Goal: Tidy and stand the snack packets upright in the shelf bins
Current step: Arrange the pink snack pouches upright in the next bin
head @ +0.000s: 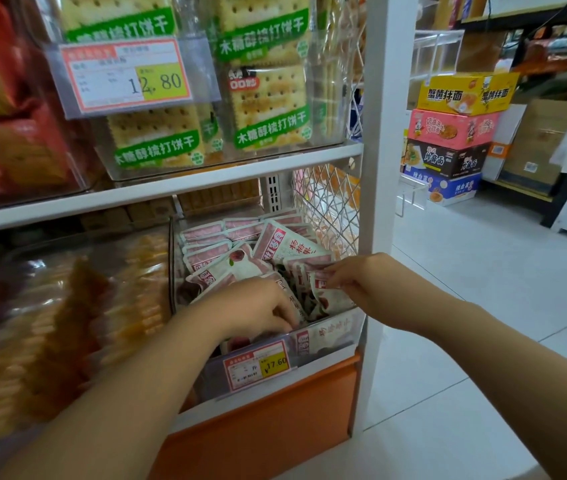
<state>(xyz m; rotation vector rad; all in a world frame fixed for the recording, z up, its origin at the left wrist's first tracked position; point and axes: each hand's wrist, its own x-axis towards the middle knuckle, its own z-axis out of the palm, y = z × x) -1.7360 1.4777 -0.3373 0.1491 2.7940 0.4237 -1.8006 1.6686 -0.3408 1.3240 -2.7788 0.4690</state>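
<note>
Lower shelf [171,192], right end: back packets [206,233] in the bin [341,327] stand neat, front packets [237,265] slump. Left hand [251,306] curls round those; right hand [361,275] pinches a leaning packet [327,296]. Roughly halfway, I'd say.

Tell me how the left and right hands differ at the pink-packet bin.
The left hand reaches down, fingers buried among the front packets; the right hand pinches the top edge of one packet. The left sits lower, the right higher. Both work the same clear bin.
</note>
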